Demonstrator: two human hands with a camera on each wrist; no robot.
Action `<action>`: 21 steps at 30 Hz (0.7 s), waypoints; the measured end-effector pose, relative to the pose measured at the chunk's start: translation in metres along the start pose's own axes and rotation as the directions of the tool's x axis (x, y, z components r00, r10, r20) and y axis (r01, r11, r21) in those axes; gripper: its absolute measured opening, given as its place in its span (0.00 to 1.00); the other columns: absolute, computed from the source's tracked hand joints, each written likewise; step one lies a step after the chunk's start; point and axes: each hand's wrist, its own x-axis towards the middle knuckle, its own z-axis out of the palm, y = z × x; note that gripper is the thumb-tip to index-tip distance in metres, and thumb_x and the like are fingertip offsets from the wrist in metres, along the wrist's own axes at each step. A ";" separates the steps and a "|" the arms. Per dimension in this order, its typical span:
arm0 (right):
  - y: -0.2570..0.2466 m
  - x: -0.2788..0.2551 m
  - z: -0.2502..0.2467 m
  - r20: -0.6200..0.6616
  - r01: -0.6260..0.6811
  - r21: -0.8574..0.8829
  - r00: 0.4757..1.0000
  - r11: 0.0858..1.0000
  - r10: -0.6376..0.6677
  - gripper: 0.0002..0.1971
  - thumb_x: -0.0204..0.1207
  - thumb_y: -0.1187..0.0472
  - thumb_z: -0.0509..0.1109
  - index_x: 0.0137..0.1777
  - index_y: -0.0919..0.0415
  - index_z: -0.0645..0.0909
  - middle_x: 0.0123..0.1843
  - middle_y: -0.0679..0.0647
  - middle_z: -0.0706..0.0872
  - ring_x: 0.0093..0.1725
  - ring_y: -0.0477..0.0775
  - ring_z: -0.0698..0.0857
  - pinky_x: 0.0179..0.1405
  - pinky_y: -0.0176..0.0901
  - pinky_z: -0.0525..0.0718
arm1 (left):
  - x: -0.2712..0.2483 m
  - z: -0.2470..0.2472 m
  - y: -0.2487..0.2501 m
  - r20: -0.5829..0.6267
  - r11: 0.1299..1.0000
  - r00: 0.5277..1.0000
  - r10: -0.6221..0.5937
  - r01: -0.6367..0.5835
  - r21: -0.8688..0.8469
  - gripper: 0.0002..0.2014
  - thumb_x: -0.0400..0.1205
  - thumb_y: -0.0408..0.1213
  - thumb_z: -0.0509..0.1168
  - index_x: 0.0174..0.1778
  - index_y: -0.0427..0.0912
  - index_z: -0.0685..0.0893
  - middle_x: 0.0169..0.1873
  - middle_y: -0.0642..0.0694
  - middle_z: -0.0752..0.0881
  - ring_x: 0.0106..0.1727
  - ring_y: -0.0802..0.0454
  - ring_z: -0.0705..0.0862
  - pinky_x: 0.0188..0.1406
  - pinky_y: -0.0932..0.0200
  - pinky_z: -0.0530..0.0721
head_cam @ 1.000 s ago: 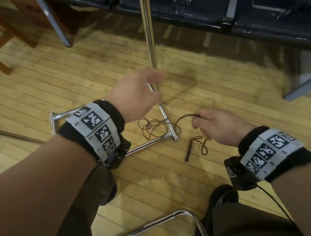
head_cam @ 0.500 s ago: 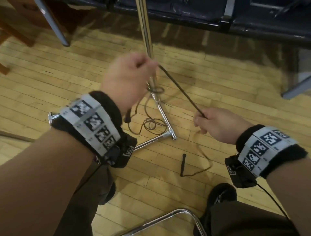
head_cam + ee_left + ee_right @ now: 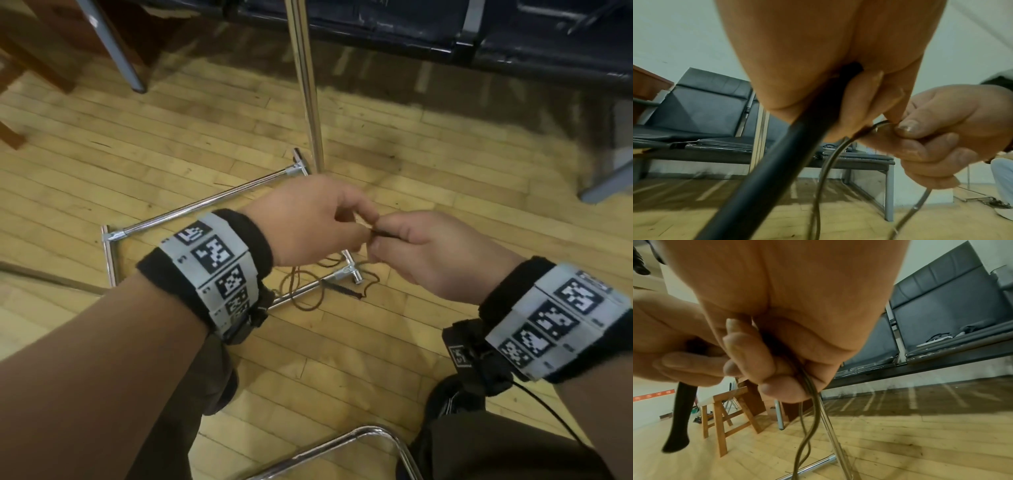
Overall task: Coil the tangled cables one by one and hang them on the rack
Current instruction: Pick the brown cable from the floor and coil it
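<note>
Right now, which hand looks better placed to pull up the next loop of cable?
Probably the right hand: it pinches the thin cable that trails to the floor, while the left hand grips the plug end.

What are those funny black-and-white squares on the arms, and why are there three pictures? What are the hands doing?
A person wears bands with printed squares on both wrists, and small cameras. One picture comes from a camera on the head, looking down at the floor. The other two come from cameras on the wrists, so the palms look huge.

The left hand and right hand meet in the middle and pinch a thin dark cable. The left hand also holds the cable's thick black end. The rest of the cable hangs to the wooden floor, looping beside the shiny metal rack. Dark seats stand behind.
</note>
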 end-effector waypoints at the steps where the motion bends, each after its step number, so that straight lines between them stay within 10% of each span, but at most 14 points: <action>1: 0.001 -0.001 -0.001 0.000 0.000 0.008 1.000 1.000 0.000 0.12 0.86 0.49 0.64 0.44 0.48 0.85 0.24 0.41 0.79 0.24 0.39 0.76 0.30 0.46 0.73 | -0.001 -0.003 -0.001 -0.010 1.000 1.000 -0.011 0.011 -0.029 0.02 0.85 0.51 0.71 0.48 0.63 0.90 0.32 0.65 0.87 0.24 0.70 0.80 0.20 0.75 0.73; 5: 0.013 0.003 -0.007 -0.053 -0.031 0.068 0.998 0.997 0.035 0.12 0.88 0.48 0.62 0.47 0.47 0.85 0.37 0.45 0.91 0.41 0.44 0.87 0.51 0.50 0.83 | 0.002 -0.015 -0.009 -0.241 0.983 0.968 -0.065 0.020 -0.183 0.09 0.86 0.53 0.70 0.42 0.59 0.87 0.28 0.60 0.84 0.23 0.66 0.75 0.21 0.72 0.75; 10: 0.044 0.007 -0.006 0.049 -0.162 -0.141 0.984 0.977 0.170 0.13 0.90 0.49 0.58 0.50 0.47 0.84 0.45 0.42 0.90 0.46 0.37 0.86 0.42 0.36 0.77 | 0.005 -0.036 -0.017 -0.441 0.778 0.825 -0.354 -0.003 -0.629 0.10 0.89 0.50 0.66 0.47 0.51 0.88 0.35 0.53 0.81 0.25 0.59 0.72 0.23 0.61 0.73; 14: 0.059 0.005 -0.002 0.107 -0.239 -0.256 0.956 0.937 0.273 0.15 0.90 0.53 0.59 0.48 0.53 0.85 0.43 0.46 0.90 0.46 0.48 0.88 0.47 0.43 0.84 | 0.004 -0.050 -0.024 -0.470 0.654 0.761 -0.447 -0.080 -0.752 0.09 0.89 0.46 0.66 0.48 0.47 0.87 0.32 0.54 0.79 0.23 0.59 0.69 0.19 0.63 0.69; 18: 0.052 0.006 -0.001 0.018 -0.291 -0.246 0.952 0.925 0.304 0.07 0.87 0.50 0.64 0.54 0.48 0.82 0.46 0.45 0.90 0.46 0.50 0.89 0.46 0.49 0.89 | 0.004 -0.049 -0.024 -0.461 0.642 0.782 -0.419 -0.104 -0.759 0.10 0.90 0.44 0.66 0.46 0.46 0.86 0.30 0.54 0.78 0.22 0.59 0.68 0.17 0.63 0.67; 21: 0.040 0.011 -0.003 -0.187 -0.202 -0.058 0.964 0.978 0.188 0.23 0.82 0.44 0.70 0.76 0.43 0.71 0.66 0.38 0.82 0.60 0.41 0.82 0.50 0.36 0.79 | 0.004 -0.040 -0.019 -0.340 0.740 0.889 -0.306 -0.003 -0.673 0.09 0.89 0.45 0.67 0.44 0.49 0.88 0.29 0.57 0.80 0.21 0.60 0.70 0.16 0.64 0.69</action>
